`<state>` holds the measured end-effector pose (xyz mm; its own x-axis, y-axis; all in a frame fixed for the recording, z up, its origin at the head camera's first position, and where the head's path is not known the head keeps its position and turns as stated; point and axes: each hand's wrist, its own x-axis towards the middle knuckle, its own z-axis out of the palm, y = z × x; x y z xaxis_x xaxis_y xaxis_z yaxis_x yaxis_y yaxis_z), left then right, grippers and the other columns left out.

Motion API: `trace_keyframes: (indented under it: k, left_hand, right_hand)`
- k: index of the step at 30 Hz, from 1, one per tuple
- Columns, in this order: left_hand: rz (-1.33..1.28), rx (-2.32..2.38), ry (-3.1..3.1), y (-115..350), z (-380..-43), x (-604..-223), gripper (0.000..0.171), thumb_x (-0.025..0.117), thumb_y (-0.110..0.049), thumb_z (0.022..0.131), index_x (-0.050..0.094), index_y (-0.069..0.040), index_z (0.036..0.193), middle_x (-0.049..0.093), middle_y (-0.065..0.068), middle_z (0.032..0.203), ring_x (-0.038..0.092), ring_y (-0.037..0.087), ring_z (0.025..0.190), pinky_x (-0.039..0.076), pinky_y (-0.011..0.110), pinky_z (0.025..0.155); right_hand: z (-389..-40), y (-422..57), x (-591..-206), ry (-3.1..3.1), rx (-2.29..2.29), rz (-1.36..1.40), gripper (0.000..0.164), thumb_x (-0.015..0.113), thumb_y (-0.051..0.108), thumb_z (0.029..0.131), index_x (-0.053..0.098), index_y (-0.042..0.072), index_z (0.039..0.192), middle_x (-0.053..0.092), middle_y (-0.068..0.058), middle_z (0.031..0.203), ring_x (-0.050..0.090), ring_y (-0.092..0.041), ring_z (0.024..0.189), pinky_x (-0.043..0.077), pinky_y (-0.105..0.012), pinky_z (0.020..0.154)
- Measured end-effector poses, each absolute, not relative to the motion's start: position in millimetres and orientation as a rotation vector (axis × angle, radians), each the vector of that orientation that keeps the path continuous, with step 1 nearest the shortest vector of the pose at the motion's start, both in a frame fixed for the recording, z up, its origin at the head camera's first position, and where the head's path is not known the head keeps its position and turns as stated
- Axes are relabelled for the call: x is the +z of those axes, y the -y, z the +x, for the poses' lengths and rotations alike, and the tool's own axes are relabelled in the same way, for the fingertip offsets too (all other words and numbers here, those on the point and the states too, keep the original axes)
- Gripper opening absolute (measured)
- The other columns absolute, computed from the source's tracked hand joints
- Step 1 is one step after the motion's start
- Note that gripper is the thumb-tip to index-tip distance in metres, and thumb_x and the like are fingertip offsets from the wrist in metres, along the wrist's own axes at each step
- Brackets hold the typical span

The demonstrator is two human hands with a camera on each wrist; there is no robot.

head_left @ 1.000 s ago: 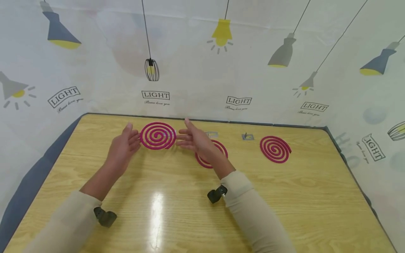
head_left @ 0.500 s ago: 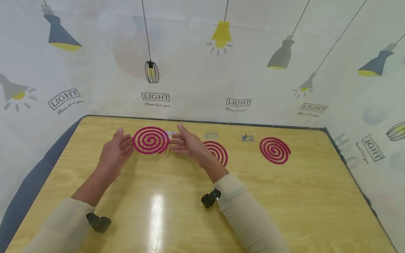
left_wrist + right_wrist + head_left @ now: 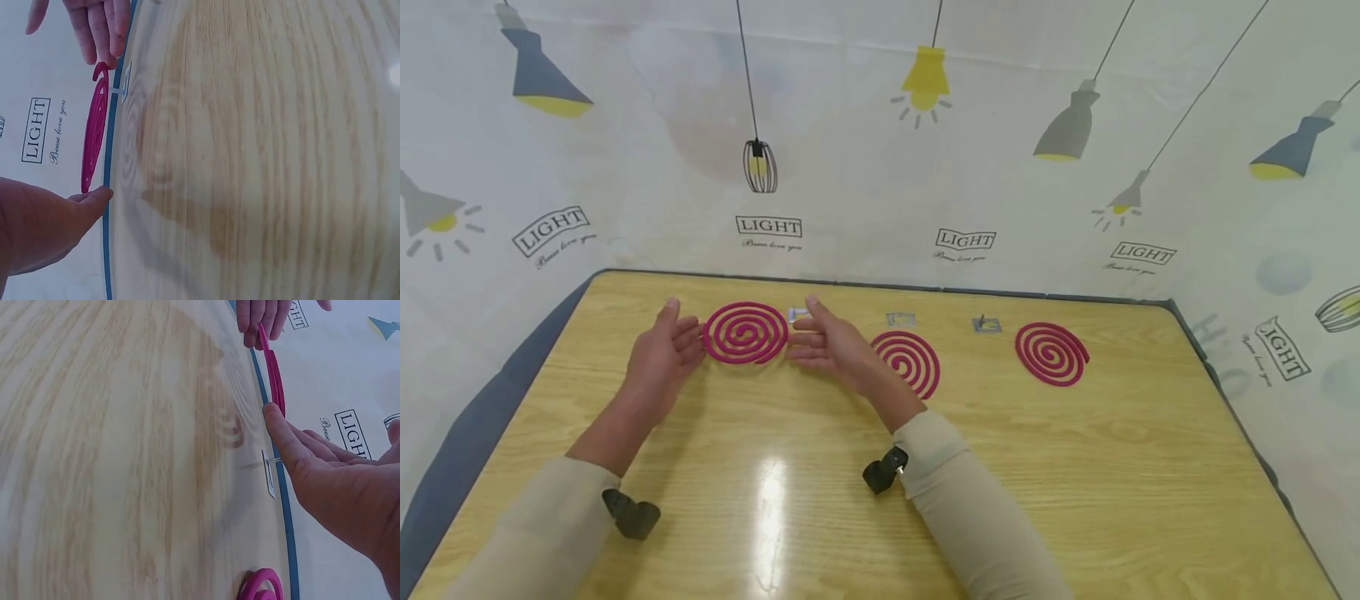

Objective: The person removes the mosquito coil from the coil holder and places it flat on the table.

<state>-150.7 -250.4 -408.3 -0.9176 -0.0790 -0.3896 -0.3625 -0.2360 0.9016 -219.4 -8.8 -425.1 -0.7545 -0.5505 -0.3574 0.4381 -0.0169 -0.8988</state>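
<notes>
Between my two hands a magenta mosquito coil (image 3: pixel 746 332) is carried flat, just above the table in the wrist views. The straight fingertips of my left hand (image 3: pixel 658 362) touch its left edge. On its right edge rest the straight fingertips of my right hand (image 3: pixel 838 346). Both thumbs point up, off the coil. A second mosquito coil (image 3: pixel 912 367) lies on the table, partly covered by my right forearm. Farther right lies a third mosquito coil (image 3: pixel 1050 356). A small metal coil stand (image 3: pixel 798 315) sits just behind my right fingertips.
Two more metal stands (image 3: pixel 901 320) lie along the back of the wooden table (image 3: pixel 1112 467); the right one (image 3: pixel 987 325) has an upright prong. A printed wall covering (image 3: pixel 850 167) rises directly behind the table's back edge.
Both hands have moved left and slightly nearer with the coil between them. The second coil and the left metal stand show more than before. The other coil stays in place.
</notes>
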Motion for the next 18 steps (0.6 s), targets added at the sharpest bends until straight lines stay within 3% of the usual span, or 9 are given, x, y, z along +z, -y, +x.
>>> trace_keyframes:
  k: [18]
  left_hand:
    - [-0.573, 2.221, -1.89, 263.3, -159.0, -416.1, 0.095, 0.025, -0.067, 0.096, 0.006, 0.007, 0.152, 0.01, 0.021, 0.16, 0.015, 0.031, 0.148, 0.018, 0.039, 0.121]
  right_hand:
    - [-214.1, 30.4, -433.3, -1.536, -1.841, -0.103, 0.079, 0.042, 0.06, 0.097, 0.038, -0.001, 0.146, 0.048, -0.023, 0.143, 0.056, -0.041, 0.122, 0.046, -0.043, 0.106]
